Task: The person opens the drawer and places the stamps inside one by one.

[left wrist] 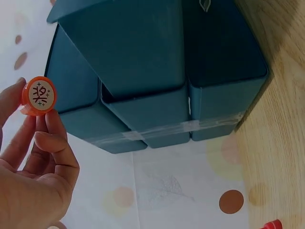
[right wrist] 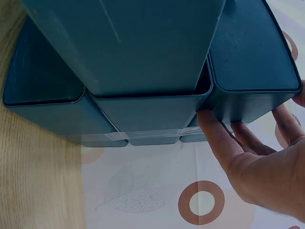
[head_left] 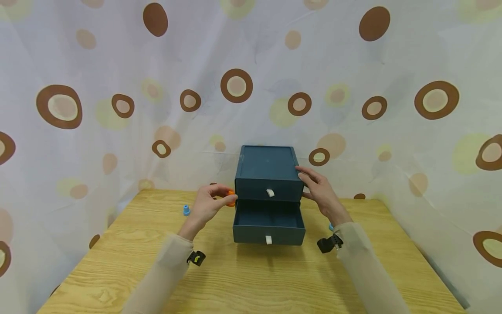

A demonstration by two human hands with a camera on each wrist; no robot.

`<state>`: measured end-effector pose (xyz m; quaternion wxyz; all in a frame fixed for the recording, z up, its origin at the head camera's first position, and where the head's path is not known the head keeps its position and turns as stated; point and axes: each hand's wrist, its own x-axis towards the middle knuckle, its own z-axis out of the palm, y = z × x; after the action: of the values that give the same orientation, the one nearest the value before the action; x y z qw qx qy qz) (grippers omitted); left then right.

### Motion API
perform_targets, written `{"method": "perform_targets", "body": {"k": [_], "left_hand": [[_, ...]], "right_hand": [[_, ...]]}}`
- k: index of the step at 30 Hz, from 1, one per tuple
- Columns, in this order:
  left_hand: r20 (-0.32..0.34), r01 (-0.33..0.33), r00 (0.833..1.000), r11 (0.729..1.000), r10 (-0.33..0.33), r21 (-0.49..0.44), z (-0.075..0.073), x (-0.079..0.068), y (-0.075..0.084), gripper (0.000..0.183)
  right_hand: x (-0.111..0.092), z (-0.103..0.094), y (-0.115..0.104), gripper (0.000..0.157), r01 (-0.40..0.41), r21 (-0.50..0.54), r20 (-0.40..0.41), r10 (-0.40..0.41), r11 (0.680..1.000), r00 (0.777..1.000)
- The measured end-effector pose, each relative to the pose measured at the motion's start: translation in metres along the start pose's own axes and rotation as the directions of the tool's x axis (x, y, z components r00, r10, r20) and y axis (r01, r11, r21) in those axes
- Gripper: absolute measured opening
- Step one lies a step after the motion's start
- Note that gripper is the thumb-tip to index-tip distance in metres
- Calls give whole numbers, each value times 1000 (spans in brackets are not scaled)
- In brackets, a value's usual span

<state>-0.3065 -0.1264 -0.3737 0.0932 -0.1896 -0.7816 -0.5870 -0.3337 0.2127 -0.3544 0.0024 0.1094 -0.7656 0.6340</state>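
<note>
A small dark blue two-drawer cabinet (head_left: 268, 162) stands on the table, its lower drawer (head_left: 268, 234) pulled out and its upper drawer (head_left: 259, 190) in. Beside its left side, my left hand (head_left: 205, 205) pinches a small orange stamp (left wrist: 40, 96) between thumb and fingers. The stamp's round pale end, with a dark character on it, faces the left wrist camera. My right hand (head_left: 322, 192) touches the cabinet's right side, one finger lying at the top edge. Its extended fingers (right wrist: 252, 140) rest against the cabinet wall in the right wrist view.
A blue stamp (head_left: 186, 210) stands on the wooden table (head_left: 117, 261) left of my left hand. Another small blue piece (head_left: 331, 227) is partly hidden by my right wrist. A red piece (left wrist: 272, 224) shows at the left wrist view's bottom edge. Behind hangs a patterned cloth (head_left: 266, 52).
</note>
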Motion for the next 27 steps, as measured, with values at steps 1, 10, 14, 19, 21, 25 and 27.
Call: {"method": "perform_targets", "body": {"k": [1,10,14,19,21,25,27], "left_hand": [[0,-3,1000,1000,3,5,2,0,1,30],[28,-18,999,1000,18,10,11,1,4,29],[41,-27,999,1000,27,5,16,2,5,28],[73,-23,997,1000,23,2,21,2,7,28],[92,-24,995,1000,24,-1,23,2,7,29],[118,-33,992,999,32,6,28,3,6,31],[132,-28,991,999,26,14,31,3,5,32]], "right_hand": [[0,0,0,53,1,-1,0,-1,1000,1000],[-1,0,0,53,4,0,-1,-4,1000,1000],[-1,0,0,53,8,-2,-1,-8,1000,1000],[0,0,0,53,15,-3,0,-15,1000,1000],[0,0,0,53,14,-2,1,-14,1000,1000],[-1,0,-1,53,14,-2,4,-14,1000,1000],[-1,0,-1,53,14,-2,5,-14,1000,1000]]}}
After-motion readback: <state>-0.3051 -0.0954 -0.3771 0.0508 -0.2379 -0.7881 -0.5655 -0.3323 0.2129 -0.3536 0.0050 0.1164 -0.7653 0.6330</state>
